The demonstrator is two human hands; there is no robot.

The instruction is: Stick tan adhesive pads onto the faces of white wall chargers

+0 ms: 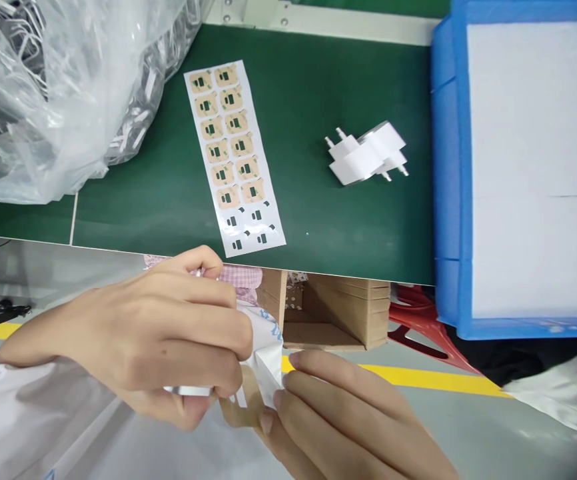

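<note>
bench: green top (318, 220); floor: grey (468, 427); yellow floor line (418, 377); right: blue crate (446, 200)

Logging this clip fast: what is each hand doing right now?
Left hand: closed around a white plastic piece.
Right hand: fingers pinching a tan sticker at that piece's edge.

- Curled fingers of the left hand (168, 333) hide most of a white piece (264, 353).
- The right hand (338, 413) is cut off at the bottom edge.
- A blue crate (446, 167) runs off to the right.
- The plastic bag (58, 100) blurs its contents.
- The sticker sheet (233, 157) has print too small to read.
</note>
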